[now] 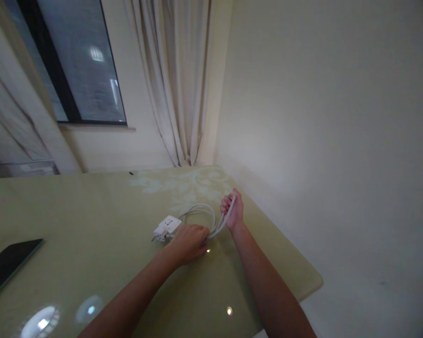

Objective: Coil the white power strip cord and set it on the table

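A white power strip [170, 224] lies on the glossy pale green table [91, 206], a white plug [159, 234] at its left end. Its white cable [200, 206] loops behind and to the right of my left hand [191, 241]. That hand is closed on the cable beside the strip, its fingertips partly hidden. My right hand [233, 210] is raised slightly above the tabletop to the right, with fingers wrapped round a bent length of the same cable. Between the two hands, strands of the cable run side by side.
A dark flat panel [10, 260] lies at the table's left edge. Near the back edge is a small black object [131, 173]. Curtains [176, 84] and a window [81, 61] stand behind; a plain wall [320, 141] borders the table's right side.
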Action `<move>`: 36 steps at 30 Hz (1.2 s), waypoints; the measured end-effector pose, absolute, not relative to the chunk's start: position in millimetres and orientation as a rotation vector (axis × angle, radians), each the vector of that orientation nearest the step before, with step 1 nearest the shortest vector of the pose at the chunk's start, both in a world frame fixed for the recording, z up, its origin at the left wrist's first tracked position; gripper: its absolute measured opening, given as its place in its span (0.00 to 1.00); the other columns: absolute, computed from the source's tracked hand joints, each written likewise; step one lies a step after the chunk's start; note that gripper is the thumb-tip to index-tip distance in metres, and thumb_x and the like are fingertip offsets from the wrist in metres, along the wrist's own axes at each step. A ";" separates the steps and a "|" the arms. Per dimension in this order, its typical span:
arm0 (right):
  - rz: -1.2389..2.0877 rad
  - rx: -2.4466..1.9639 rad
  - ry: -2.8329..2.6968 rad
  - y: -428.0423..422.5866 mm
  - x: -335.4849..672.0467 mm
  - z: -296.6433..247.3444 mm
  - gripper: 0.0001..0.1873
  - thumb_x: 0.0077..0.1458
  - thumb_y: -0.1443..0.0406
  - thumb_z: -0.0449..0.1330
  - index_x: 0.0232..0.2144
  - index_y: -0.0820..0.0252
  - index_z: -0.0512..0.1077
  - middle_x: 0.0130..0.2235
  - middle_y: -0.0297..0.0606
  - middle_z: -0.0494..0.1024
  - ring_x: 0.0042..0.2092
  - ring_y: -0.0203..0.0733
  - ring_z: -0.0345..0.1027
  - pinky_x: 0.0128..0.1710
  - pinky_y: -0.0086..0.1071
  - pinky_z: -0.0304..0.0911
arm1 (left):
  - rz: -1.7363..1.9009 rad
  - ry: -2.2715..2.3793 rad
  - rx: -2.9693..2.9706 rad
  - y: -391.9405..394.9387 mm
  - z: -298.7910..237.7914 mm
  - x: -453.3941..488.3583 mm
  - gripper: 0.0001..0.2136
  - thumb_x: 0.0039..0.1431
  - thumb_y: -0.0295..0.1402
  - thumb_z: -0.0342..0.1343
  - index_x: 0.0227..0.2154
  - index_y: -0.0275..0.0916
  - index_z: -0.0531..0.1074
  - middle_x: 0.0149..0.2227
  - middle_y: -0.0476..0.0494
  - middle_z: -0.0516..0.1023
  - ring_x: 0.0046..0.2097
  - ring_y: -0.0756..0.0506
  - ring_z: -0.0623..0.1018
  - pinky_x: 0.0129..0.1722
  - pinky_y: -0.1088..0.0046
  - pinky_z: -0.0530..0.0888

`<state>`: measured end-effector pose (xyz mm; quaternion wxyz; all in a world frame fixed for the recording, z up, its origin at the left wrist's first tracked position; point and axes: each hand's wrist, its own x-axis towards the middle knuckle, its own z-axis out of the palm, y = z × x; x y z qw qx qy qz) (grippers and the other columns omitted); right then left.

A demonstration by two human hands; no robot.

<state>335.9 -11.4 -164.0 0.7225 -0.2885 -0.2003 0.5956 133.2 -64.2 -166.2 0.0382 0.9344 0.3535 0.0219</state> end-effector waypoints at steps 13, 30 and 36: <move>0.983 -0.999 -0.582 4.6 332.6 -189.0 0.28 0.59 0.47 0.64 0.19 0.54 0.58 0.16 0.24 0.59 0.18 0.30 0.48 0.18 0.27 0.48 | 0.963 1.119 2.085 -38.4 -113.7 92.6 0.23 0.70 0.54 0.47 0.33 0.39 0.73 0.25 0.50 0.67 0.27 0.47 0.68 0.27 0.72 0.63; 0.633 -0.973 -1.647 -46.2 277.0 -156.9 0.20 0.58 0.51 0.69 0.48 0.53 0.77 0.41 0.39 0.83 0.41 0.45 0.78 0.45 0.39 0.72 | 0.821 1.075 1.644 -53.3 -90.0 88.8 0.27 0.60 0.61 0.53 0.30 0.37 0.76 0.23 0.52 0.63 0.22 0.51 0.60 0.19 0.74 0.56; 1.077 -1.081 -1.458 -36.7 278.6 -163.9 0.16 0.56 0.52 0.69 0.29 0.57 0.75 0.17 0.24 0.66 0.17 0.31 0.57 0.17 0.26 0.56 | 0.885 1.062 1.590 -25.9 -115.2 84.1 0.26 0.61 0.58 0.54 0.28 0.37 0.75 0.23 0.50 0.68 0.23 0.50 0.65 0.25 0.74 0.64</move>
